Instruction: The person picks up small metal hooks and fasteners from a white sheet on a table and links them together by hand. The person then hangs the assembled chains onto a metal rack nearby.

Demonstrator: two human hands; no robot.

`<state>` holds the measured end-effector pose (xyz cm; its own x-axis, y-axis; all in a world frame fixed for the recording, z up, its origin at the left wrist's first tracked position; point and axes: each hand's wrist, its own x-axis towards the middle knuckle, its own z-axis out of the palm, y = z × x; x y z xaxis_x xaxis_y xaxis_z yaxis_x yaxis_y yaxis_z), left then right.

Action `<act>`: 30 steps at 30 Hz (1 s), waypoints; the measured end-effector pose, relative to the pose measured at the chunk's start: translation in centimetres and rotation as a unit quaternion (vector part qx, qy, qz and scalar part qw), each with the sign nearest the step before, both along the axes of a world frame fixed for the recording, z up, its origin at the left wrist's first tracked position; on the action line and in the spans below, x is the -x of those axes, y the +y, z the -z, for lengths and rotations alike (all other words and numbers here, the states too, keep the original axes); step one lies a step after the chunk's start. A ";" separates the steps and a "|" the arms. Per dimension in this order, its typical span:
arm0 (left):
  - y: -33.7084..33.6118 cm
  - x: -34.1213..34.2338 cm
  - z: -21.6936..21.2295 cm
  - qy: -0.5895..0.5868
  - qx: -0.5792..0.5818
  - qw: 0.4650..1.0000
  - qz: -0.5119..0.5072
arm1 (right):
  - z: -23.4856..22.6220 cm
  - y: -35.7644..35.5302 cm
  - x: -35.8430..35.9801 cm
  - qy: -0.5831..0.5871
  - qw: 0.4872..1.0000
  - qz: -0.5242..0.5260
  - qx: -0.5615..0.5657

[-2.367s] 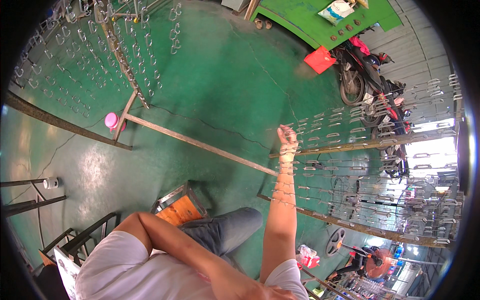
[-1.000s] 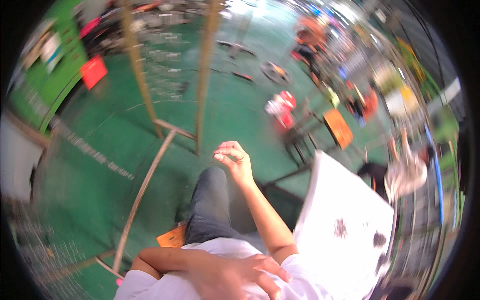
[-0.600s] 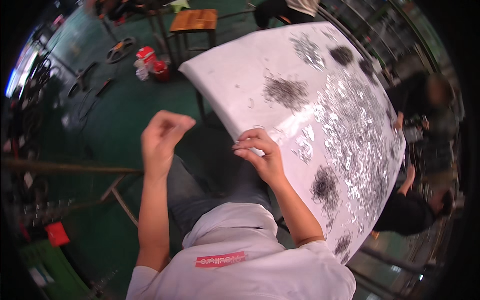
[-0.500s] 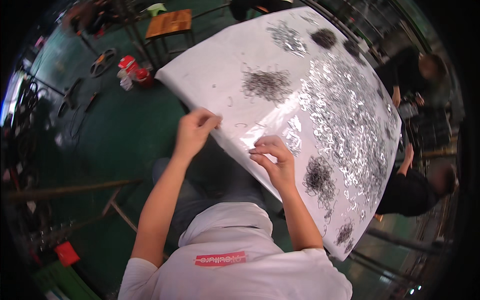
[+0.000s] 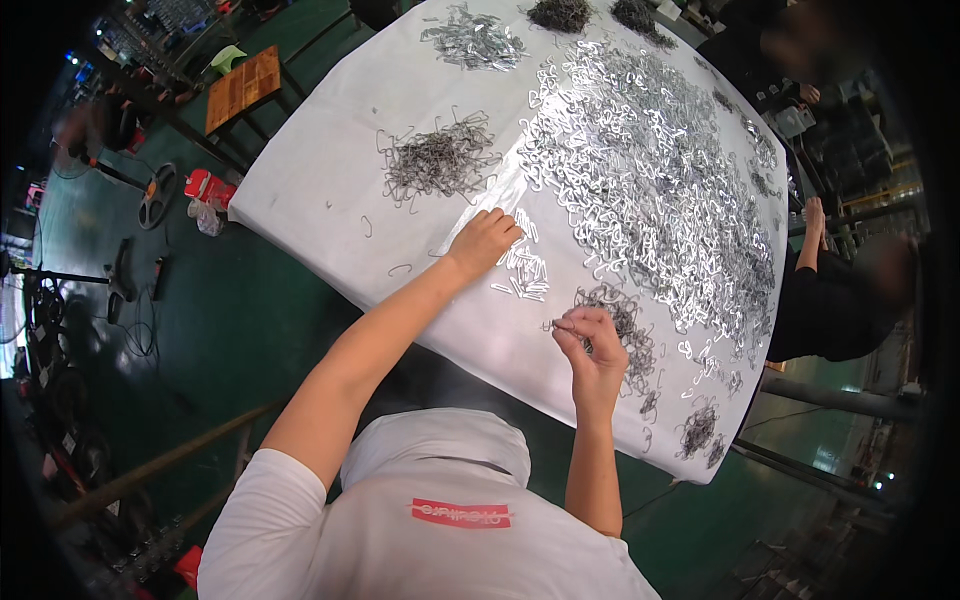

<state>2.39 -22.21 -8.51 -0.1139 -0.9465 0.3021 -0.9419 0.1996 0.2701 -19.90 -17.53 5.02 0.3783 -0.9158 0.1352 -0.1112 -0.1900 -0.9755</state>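
Note:
On the white-covered table (image 5: 325, 245), a small pile of shiny flat metal pieces (image 5: 527, 272) lies in front of me. My left hand (image 5: 482, 243) reaches to its near left side, fingers curled down and closed; whatever is in them is hidden. My right hand (image 5: 594, 345) is raised near the table's front edge, thumb and fingers pinching a small dark wire hook (image 5: 549, 325) that pokes out to the left. Behind that hand sits a heap of dark wire hooks (image 5: 630, 335). Another tangled heap of dark hooks (image 5: 440, 160) lies farther to the left.
A broad spread of shiny S-shaped metal hooks (image 5: 650, 190) covers the table's right half. Silvery strips (image 5: 472, 42) and a dark heap (image 5: 558, 14) lie at the far side. Another person's hand (image 5: 815, 220) shows at the right. A wooden stool (image 5: 243, 90) stands left.
My left hand has moved right, from the table's edge to the small pile of shiny pieces. My right hand has shifted right and slightly nearer. The whole view has turned.

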 end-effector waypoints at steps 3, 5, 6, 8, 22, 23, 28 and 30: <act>0.3 0.1 -1.3 0.077 0.013 0.995 -0.054 | -0.2 -0.4 -1.2 0.008 1.000 0.012 0.008; 1.3 0.3 -3.0 0.233 0.012 0.962 -0.141 | -0.2 -0.6 -2.3 0.016 1.000 0.014 0.019; 1.8 0.3 -4.2 0.360 0.000 0.921 -0.150 | -0.2 -0.7 -2.9 0.023 0.999 0.013 0.026; 3.2 -0.1 -6.7 0.586 -0.101 0.784 -0.180 | -0.1 -0.8 -4.2 0.030 0.999 0.012 0.029; 9.5 -2.1 -14.8 0.667 -0.029 0.730 -0.145 | -0.6 -0.6 -11.3 0.088 0.993 -0.021 0.076; 9.7 -2.4 -14.8 0.665 -0.029 0.730 -0.155 | -0.5 -0.6 -11.6 0.093 0.993 -0.031 0.069; 10.7 -3.9 -14.7 0.652 0.006 0.745 -0.143 | 0.1 -0.9 -13.0 0.098 0.986 -0.088 0.100; 11.0 -4.3 -14.6 0.608 0.036 0.777 -0.158 | 0.9 -1.3 -13.2 0.094 0.987 -0.098 0.089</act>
<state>6.73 -11.19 6.05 0.5309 -0.8454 0.0581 -0.0043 0.0658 0.9978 -6.70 -18.86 4.09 0.5788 -0.7911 0.1976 -0.2317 -0.3920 -0.8903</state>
